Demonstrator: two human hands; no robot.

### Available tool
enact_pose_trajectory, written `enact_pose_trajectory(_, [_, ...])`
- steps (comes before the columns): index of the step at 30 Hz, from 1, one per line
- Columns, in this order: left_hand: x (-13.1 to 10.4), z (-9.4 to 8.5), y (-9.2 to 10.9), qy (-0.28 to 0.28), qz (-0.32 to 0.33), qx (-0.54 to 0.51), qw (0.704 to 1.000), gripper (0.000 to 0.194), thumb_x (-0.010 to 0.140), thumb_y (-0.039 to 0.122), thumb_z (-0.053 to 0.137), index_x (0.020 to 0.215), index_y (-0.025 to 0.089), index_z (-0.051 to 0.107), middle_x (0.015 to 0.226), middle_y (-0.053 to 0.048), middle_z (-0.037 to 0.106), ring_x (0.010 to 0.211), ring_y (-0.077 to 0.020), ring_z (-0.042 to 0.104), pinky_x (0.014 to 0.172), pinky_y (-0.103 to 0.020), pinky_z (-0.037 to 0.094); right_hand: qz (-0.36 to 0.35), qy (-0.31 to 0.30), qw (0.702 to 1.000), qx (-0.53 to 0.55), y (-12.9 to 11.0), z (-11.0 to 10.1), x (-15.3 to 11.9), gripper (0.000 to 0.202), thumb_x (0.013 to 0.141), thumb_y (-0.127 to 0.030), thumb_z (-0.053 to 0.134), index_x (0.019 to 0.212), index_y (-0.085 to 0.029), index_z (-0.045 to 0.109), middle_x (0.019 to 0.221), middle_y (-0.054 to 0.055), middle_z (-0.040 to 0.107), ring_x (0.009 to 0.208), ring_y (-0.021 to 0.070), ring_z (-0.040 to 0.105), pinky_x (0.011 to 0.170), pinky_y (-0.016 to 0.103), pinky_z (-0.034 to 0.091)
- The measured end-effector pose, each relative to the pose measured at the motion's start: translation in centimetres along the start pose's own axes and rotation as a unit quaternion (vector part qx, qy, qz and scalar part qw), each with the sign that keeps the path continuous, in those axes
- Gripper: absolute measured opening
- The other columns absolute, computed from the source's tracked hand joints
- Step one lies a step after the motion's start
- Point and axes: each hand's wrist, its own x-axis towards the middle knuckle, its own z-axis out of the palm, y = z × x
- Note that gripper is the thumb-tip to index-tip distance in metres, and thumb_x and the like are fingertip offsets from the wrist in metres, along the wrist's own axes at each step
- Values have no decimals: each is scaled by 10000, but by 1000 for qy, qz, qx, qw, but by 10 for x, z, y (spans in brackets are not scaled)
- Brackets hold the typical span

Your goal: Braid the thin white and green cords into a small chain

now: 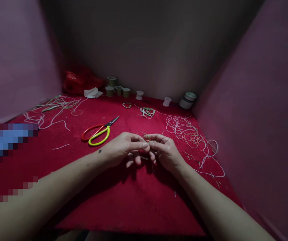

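Open red felt tabletop (123,207) lies bare between the forearms and the near edge, offering clear passage. Ahead of the left hand (123,149), red-and-yellow-handled scissors (97,132) block the way. A loose tangle of white cord (191,134) crowds the ground just beside the right hand (165,150); more pale cord (55,108) sprawls far left. Small spools (117,89) line the back wall, and purple side panels (259,127) close both flanks.

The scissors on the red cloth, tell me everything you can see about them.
The scissors lie flat on the red cloth, shut, short dark blades pointing up and right toward the back. One large loop handle is red, the other yellow-green, plastic by the look. Nothing touches them; the left hand works just to their right.
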Motion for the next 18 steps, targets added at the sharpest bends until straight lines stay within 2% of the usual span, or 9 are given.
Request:
enact_pose_trajectory(2, [0,4,1,21,-5,8,1000,200,773,297,743,783,111,670,715,-99,741,453,-91,577,355,-155,404,3,1,1000,-6,0,1,0,276,684,-227,763,939,-138,702,578,-3,682,359,96,538,327,193,437])
enact_pose_trajectory(4, [1,6,2,44,3,16,999,174,787,278,715,749,117,660,617,-64,696,420,-82,542,351,-152,390,5,-2,1000,-8,0,1,-1,280,682,-228,757,938,-140,687,574,-8,681,358,99,538,328,198,442])
enact_pose_trajectory(9, [1,-1,1,85,24,39,995,183,849,287,647,775,121,672,565,-27,648,378,-72,490,352,-165,372,16,-5,1000,-7,-2,2,0,263,686,-230,731,924,-138,669,582,-7,688,362,91,540,322,178,429])
enact_pose_trajectory(13, [-1,-8,3,94,1,60,994,191,880,279,618,780,123,664,471,-3,592,340,-72,446,350,-167,345,36,-1,999,-2,-2,2,1,258,666,-241,738,891,-135,666,563,-14,674,353,90,540,327,183,453])
enact_pose_trajectory(18, [-4,-13,8,100,-15,79,992,256,894,290,613,685,143,609,421,6,554,318,-56,413,343,-148,306,75,-9,997,-20,1,2,2,247,684,-283,791,833,-142,653,553,-14,666,358,95,559,326,176,456])
